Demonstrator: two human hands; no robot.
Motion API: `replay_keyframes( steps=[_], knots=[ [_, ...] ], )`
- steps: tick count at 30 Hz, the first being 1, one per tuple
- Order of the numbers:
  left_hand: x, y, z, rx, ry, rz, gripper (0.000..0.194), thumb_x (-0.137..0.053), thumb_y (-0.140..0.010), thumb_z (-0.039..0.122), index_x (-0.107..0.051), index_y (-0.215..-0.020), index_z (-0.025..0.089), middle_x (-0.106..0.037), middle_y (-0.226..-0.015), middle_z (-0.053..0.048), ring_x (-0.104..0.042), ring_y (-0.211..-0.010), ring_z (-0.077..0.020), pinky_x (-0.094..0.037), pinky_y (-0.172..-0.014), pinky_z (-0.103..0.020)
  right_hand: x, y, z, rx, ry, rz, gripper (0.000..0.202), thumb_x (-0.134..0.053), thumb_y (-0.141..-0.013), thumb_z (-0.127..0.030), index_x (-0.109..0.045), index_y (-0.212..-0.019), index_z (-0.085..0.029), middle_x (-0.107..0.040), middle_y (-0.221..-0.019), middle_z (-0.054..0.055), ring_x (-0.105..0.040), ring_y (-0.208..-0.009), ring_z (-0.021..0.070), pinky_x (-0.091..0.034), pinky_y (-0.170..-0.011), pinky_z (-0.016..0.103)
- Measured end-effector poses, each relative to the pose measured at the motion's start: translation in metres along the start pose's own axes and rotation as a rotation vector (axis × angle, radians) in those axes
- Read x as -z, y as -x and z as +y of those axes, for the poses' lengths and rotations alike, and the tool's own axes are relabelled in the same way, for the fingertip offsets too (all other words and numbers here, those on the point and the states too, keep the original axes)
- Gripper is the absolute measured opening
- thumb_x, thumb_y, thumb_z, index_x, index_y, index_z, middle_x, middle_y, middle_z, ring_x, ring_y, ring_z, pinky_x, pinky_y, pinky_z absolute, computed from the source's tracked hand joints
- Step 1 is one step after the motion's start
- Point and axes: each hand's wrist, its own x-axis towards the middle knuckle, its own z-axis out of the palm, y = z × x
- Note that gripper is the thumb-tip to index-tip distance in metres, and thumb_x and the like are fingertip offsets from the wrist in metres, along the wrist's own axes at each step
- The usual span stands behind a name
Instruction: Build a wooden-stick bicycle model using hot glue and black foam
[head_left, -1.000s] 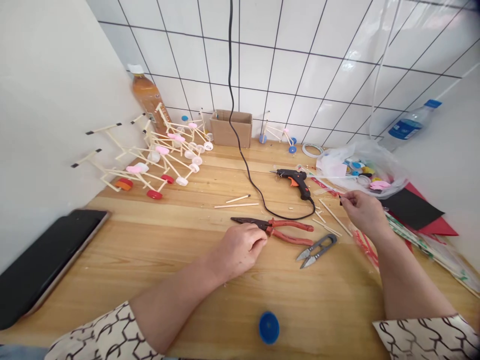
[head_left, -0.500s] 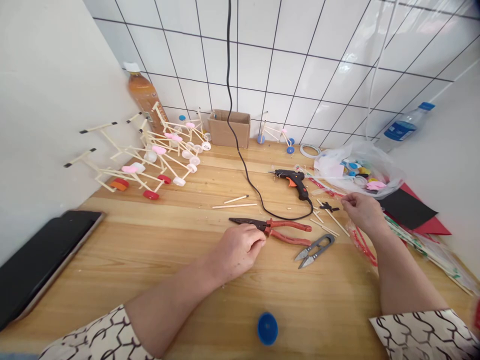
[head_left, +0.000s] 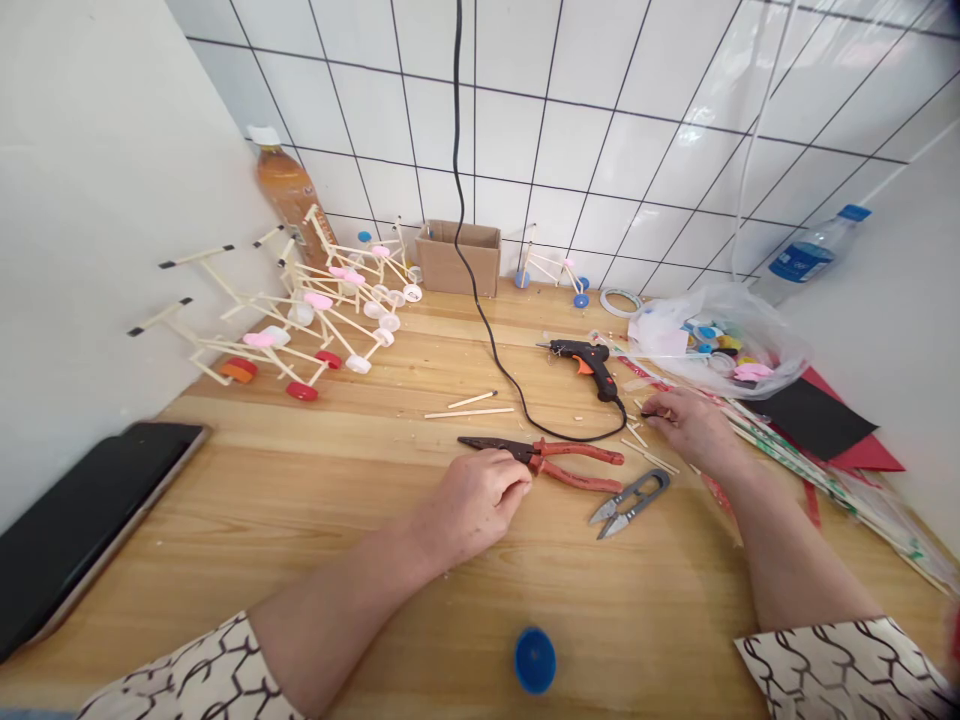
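Observation:
My left hand (head_left: 480, 500) rests curled on the table against the lower side of the long-nose pliers (head_left: 581, 451), which have red handles. Its thumb and fingers are pressed together, and anything between them is hidden. Toward the right, my right hand (head_left: 694, 430) has its fingertips pinched over small black strips (head_left: 651, 414), largely covered by the fingers. Thin wooden sticks (head_left: 649, 456) lie just below that hand. Grey thread snips (head_left: 631, 503) lie between my hands. Nearer to me is a blue bottle cap (head_left: 535, 660).
Behind the pliers lies a black glue gun (head_left: 585, 362) with its cable. Several stick models with cap wheels (head_left: 302, 389) stand at left, beyond a phone (head_left: 90, 520). A cardboard box (head_left: 459, 258) stands by the wall. A plastic bag of caps (head_left: 720, 340) and black card (head_left: 817, 412) are at right.
My right hand has moved left and slightly down, from beside the red packaging onto the black strips. My left hand stays in place.

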Motion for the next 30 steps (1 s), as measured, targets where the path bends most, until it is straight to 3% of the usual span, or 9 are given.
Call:
replay_keyframes(
  steps=[6,9,12,14,17,20,24,30],
  knots=[
    [0.000,0.000,0.000,-0.006,0.004,0.004,0.019,-0.047,-0.081,0.015,-0.064,-0.073,0.018,-0.064,-0.070,-0.003,-0.058,-0.068,-0.0135,-0.044,-0.065,-0.024,-0.006,-0.001,-0.004,0.058,0.110,-0.020,0.019,-0.044,-0.080,-0.018,-0.062,-0.077,-0.018,-0.062,-0.081,0.007,-0.056,-0.080,0.0198,-0.041,-0.069,0.029],
    [0.001,0.000,0.001,0.003,0.031,0.012,0.019,-0.047,-0.080,0.014,-0.064,-0.073,0.017,-0.064,-0.070,-0.003,-0.058,-0.067,-0.0133,-0.044,-0.065,-0.024,-0.003,-0.001,-0.008,0.047,0.109,0.033,0.017,-0.043,-0.079,-0.017,-0.058,-0.074,-0.017,-0.060,-0.079,0.009,-0.055,-0.078,0.0210,-0.040,-0.069,0.031],
    [0.001,-0.001,0.004,0.024,0.106,0.022,0.018,-0.048,-0.080,0.014,-0.064,-0.072,0.017,-0.064,-0.070,-0.003,-0.057,-0.067,-0.0130,-0.043,-0.065,-0.024,0.009,0.003,-0.021,-0.030,-0.086,0.182,0.011,-0.046,-0.078,-0.021,-0.055,-0.072,-0.017,-0.058,-0.074,0.007,-0.052,-0.073,0.0196,-0.040,-0.066,0.030],
    [0.002,-0.001,0.009,0.054,0.202,0.030,0.016,-0.050,-0.079,0.014,-0.064,-0.072,0.016,-0.064,-0.071,-0.003,-0.057,-0.068,-0.0127,-0.043,-0.064,-0.024,0.017,0.010,-0.039,-0.127,-0.398,0.224,0.009,-0.050,-0.078,-0.027,-0.054,-0.075,-0.018,-0.054,-0.068,0.003,-0.049,-0.062,0.0155,-0.039,-0.059,0.027],
    [0.005,-0.001,0.019,0.185,0.454,0.025,0.009,-0.054,-0.076,0.015,-0.063,-0.074,0.015,-0.063,-0.073,-0.003,-0.056,-0.067,-0.0118,-0.045,-0.063,-0.023,0.022,0.025,-0.078,-0.124,-0.944,0.064,0.015,-0.056,-0.077,-0.034,-0.053,-0.080,-0.019,-0.051,-0.067,-0.001,-0.046,-0.058,0.0114,-0.039,-0.055,0.023],
    [0.010,-0.002,0.028,0.344,0.798,0.016,0.011,-0.061,-0.072,0.017,-0.061,-0.083,0.014,-0.065,-0.084,-0.005,-0.059,-0.078,-0.0132,-0.047,-0.073,-0.027,0.015,0.038,-0.119,-0.097,-1.243,-0.154,0.019,-0.060,-0.076,-0.037,-0.054,-0.078,-0.019,-0.054,-0.071,-0.001,-0.049,-0.062,0.0109,-0.041,-0.060,0.023],
    [0.013,-0.003,0.031,0.470,1.212,0.002,0.021,-0.068,-0.067,0.018,-0.061,-0.087,0.015,-0.066,-0.088,-0.004,-0.060,-0.084,-0.0133,-0.046,-0.079,-0.028,0.003,0.043,-0.151,-0.032,-1.412,-0.240,0.017,-0.060,-0.077,-0.036,-0.055,-0.076,-0.020,-0.053,-0.073,-0.002,-0.051,-0.070,0.0122,-0.042,-0.068,0.025],
    [0.012,-0.006,0.027,0.544,1.513,0.063,0.024,-0.075,-0.060,0.024,-0.063,-0.076,0.012,-0.064,-0.066,-0.001,-0.058,-0.062,-0.0101,-0.046,-0.066,-0.026,0.001,0.039,-0.164,-0.019,-1.657,-0.298,0.011,-0.061,-0.078,-0.031,-0.057,-0.077,-0.020,-0.053,-0.070,-0.002,-0.052,-0.062,0.0113,-0.044,-0.061,0.026]
  ],
)
